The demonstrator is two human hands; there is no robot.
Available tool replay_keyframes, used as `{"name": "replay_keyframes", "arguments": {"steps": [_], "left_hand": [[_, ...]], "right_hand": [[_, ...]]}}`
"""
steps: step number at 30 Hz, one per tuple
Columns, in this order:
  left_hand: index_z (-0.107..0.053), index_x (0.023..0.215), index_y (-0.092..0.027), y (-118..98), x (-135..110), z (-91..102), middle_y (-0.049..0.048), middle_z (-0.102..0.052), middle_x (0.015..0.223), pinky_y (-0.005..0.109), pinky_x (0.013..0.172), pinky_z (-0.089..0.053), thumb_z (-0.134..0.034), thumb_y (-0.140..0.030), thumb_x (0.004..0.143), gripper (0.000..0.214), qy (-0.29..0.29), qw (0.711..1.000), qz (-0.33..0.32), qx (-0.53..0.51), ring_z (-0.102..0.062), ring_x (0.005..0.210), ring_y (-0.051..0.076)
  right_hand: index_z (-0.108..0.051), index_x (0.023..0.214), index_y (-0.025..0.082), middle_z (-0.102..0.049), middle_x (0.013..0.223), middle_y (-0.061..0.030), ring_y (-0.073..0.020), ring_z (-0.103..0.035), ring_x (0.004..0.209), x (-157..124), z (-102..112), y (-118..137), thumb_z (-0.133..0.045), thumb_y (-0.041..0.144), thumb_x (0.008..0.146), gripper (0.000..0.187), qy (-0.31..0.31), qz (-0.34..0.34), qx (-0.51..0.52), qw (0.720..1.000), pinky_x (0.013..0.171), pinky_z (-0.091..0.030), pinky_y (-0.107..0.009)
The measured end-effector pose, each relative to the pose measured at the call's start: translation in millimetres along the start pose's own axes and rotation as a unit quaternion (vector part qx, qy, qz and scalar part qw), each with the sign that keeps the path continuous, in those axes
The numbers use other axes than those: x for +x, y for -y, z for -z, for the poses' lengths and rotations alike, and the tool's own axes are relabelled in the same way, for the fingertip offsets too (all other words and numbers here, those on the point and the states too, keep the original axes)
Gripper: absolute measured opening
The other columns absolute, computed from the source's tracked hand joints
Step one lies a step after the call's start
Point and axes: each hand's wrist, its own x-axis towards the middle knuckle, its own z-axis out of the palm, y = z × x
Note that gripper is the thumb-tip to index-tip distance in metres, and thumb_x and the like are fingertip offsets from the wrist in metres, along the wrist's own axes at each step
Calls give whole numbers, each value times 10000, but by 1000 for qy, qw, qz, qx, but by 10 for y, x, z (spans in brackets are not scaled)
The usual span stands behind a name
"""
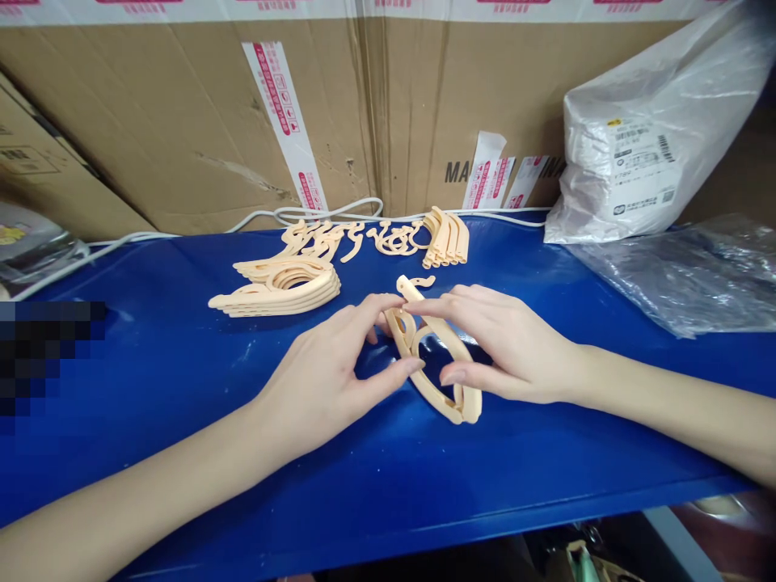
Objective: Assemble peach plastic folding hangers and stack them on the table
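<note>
From here there's open room on the shiny blue tabletop (pixel 388 493) along its front edge — but a looped cream plastic frame (pixel 452 339) fills the middle, a stack of similar frames (pixel 282 302) lies beyond the left hand (pixel 327 368), and tall brown cardboard (pixel 200 121) closes the back.

Before me spread a blue tabletop (pixel 182 388); on it lay stacked cream frames (pixel 284 302) at eleven o'clock, curved cream pieces (pixel 449 236) at twelve, a white bag (pixel 634 174) at one, clear plastic (pixel 685 279) at two.

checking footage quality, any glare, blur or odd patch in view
Head view: glints on the plastic sheet, faint sheen on the blue table; a dark pixelated patch at left; left hand, right hand and hanger fairly sharp.
</note>
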Motion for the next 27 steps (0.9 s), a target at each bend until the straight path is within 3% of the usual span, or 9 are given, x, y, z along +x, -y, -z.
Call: {"name": "replay_keyframes", "arguments": {"steps": [4,9,18,22,25,27], "left_hand": [[-499,1213,-298,-4,-10,-24,-70,-607,791,225,580,-415,-631,-367,885,360,-22,999,21,-14,-557,644,111],[-502,1215,-284,-11,-6,-14,-65,-642,824,225,599,-414,-599,-282,886,343,-22,998,24,-48,-548,657,99],[-510,1212,-323,-39,13,-34,-72,-656,902,242,585,-435,-687,-393,809,447,-12,998,47,-41,-545,671,111],[-509,1207,-304,-5,24,-39,-64,-648,839,245,550,-437,-641,-337,830,401,-36,997,62,-33,-558,611,108],[-502,1244,-320,25,16,-22,-60,-673,890,231,543,-445,-624,-267,829,436,-49,997,49,-25,-600,627,104],[-507,1275,-313,42,7,-6,-50,-686,952,216,554,-457,-614,-225,836,461,-57,998,28,-22,-637,680,101]], "right_hand": [[-321,1455,95,-650,1194,-139,-242,-587,981,2,-57,17,-378,570,983,673,-35,33,5,999,848,-443,-390],[-138,1530,160,-584,1348,-128,-229,-561,1182,3,-89,-45,-358,530,1006,678,-47,13,56,997,975,-411,-406],[-235,1500,191,-638,1244,-95,-224,-589,1118,25,-75,-4,-457,464,991,618,-49,-10,30,998,985,-443,-403],[-118,1544,232,-633,1248,-85,-230,-578,1190,17,-90,-41,-403,495,1000,668,-61,-37,117,991,1038,-430,-434],[37,1564,241,-611,1318,-97,-234,-527,1278,21,-116,-112,-319,341,1027,652,-60,-99,151,982,1095,-379,-489],[125,1557,247,-549,1413,-111,-245,-459,1351,29,-138,-160,-349,206,975,751,-25,-109,128,985,1125,-331,-534]]}}
